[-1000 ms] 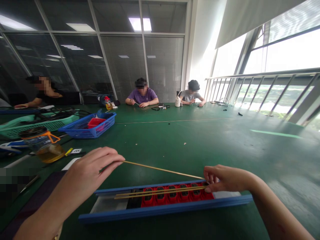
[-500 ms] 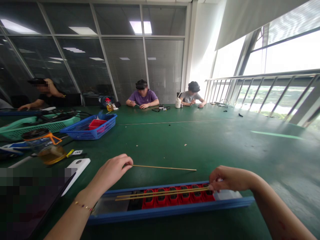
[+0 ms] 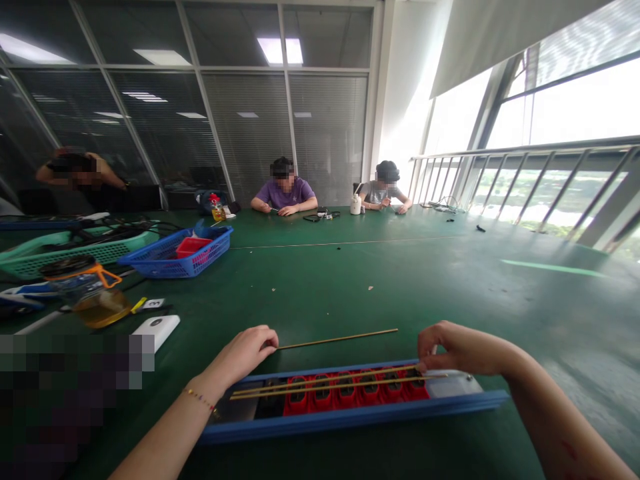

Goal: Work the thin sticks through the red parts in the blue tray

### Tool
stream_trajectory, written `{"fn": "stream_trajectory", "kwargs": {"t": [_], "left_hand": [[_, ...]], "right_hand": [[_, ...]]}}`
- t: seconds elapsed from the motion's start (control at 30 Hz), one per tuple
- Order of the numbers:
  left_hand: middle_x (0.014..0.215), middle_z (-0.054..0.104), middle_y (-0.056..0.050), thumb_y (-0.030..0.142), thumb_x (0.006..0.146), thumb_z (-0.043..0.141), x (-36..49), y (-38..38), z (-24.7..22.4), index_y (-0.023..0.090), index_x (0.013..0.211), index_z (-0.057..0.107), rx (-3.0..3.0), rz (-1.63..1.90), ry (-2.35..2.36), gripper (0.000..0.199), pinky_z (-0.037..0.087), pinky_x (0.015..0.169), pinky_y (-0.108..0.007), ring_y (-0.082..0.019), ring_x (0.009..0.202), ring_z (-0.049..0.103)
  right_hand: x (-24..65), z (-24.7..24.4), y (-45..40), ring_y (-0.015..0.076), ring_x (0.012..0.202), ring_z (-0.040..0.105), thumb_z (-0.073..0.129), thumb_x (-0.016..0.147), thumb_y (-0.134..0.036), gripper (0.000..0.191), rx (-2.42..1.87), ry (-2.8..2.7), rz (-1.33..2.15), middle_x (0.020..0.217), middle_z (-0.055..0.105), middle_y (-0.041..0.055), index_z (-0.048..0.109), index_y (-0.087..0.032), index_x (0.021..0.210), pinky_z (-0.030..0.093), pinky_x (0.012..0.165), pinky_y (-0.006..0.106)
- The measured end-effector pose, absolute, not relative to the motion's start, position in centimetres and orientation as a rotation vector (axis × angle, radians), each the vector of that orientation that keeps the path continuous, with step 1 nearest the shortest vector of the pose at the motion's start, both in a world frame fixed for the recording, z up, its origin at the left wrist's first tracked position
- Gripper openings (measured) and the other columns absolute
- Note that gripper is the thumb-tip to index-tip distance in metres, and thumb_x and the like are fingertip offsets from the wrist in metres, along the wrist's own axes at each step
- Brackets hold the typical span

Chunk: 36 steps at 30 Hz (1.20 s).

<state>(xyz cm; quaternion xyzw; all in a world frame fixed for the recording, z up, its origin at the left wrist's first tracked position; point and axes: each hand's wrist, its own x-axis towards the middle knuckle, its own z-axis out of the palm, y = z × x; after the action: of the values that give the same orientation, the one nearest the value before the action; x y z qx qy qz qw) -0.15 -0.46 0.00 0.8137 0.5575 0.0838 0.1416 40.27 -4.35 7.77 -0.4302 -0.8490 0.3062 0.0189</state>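
Note:
In the head view, my left hand (image 3: 249, 350) is closed in a pinch on the left end of a thin wooden stick (image 3: 340, 339), which slants slightly up to the right above the green table. My right hand (image 3: 445, 347) has its fingertips together at the right end of another wooden stick (image 3: 370, 373) over a long blue-edged tray (image 3: 360, 415). At least one more stick lies beside that one, across the tray. Beneath them sits a row of red holders (image 3: 323, 398) with black centres. My right fingertips partly hide the stick's end.
At the left stand a glass jar (image 3: 100, 303) of amber liquid, a blue basket (image 3: 165, 265) with a red box, and a green basket (image 3: 100, 250) of cables. A white device (image 3: 163, 328) lies nearer. Several people sit around the far side.
My left hand has moved right and slightly down, and its stick now tilts up to the right. My right hand has risen slightly. The person at far left has raised both arms to the head.

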Motion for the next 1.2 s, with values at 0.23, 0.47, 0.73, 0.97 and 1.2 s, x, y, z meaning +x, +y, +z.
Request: {"fn": "stream_trajectory", "kwargs": {"t": [0.23, 0.47, 0.73, 0.97, 1.2], "left_hand": [[0.081, 0.056, 0.0, 0.027, 0.078, 0.045, -0.5, -0.2, -0.4, 0.023, 0.077, 0.058, 2.338, 0.28, 1.586, 0.015, 0.038, 0.064, -0.023, -0.013, 0.071, 0.054], [0.082, 0.057, -0.001, 0.029, 0.078, 0.044, -0.4, -0.4, -0.3, 0.022, 0.078, 0.058, 2.3, 0.276, 1.602, 0.016, 0.038, 0.067, -0.024, -0.014, 0.073, 0.053], [0.081, 0.057, -0.003, 0.044, 0.08, 0.039, 0.1, -0.7, 0.3, 0.021, 0.078, 0.06, 2.267, 0.276, 1.627, 0.031, 0.038, 0.065, -0.025, -0.015, 0.074, 0.053], [0.078, 0.057, -0.001, 0.053, 0.073, 0.047, 0.0, -0.8, 0.4, 0.021, 0.076, 0.06, 2.29, 0.269, 1.591, 0.035, 0.037, 0.058, -0.024, -0.015, 0.069, 0.053], [0.078, 0.057, -0.001, 0.039, 0.076, 0.047, -0.2, -0.5, -0.1, 0.022, 0.076, 0.06, 2.294, 0.274, 1.605, 0.021, 0.037, 0.061, -0.024, -0.015, 0.071, 0.053]], "right_hand": [[41.1, 9.3, -4.6, 0.011, 0.056, 0.045, 0.038, 0.081, -0.052, 0.04, -1.385, -2.271, 0.821, 0.062, 0.049, -0.0007, 0.056, -0.017, 0.078, 0.038, 0.052, 0.022], [44.9, 10.0, -4.7, 0.0139, 0.06, 0.043, 0.039, 0.08, -0.053, 0.037, -1.521, -2.103, 0.627, 0.064, 0.045, 0.0007, 0.054, -0.019, 0.08, 0.04, 0.057, 0.026], [44.0, 7.2, -2.6, 0.0123, 0.057, 0.044, 0.037, 0.08, -0.054, 0.041, -1.616, -2.231, 0.57, 0.063, 0.051, -0.0009, 0.058, -0.019, 0.08, 0.036, 0.052, 0.023], [41.2, 3.4, -1.0, 0.0144, 0.064, 0.054, 0.044, 0.079, -0.042, 0.027, -1.517, -2.369, 0.626, 0.071, 0.061, 0.0013, 0.059, -0.019, 0.082, 0.041, 0.058, 0.024], [39.6, 1.1, -0.3, 0.0168, 0.073, 0.058, 0.043, 0.08, -0.025, 0.019, -1.59, -2.493, 0.329, 0.081, 0.065, 0.0039, 0.061, -0.022, 0.086, 0.041, 0.066, 0.025]]}}
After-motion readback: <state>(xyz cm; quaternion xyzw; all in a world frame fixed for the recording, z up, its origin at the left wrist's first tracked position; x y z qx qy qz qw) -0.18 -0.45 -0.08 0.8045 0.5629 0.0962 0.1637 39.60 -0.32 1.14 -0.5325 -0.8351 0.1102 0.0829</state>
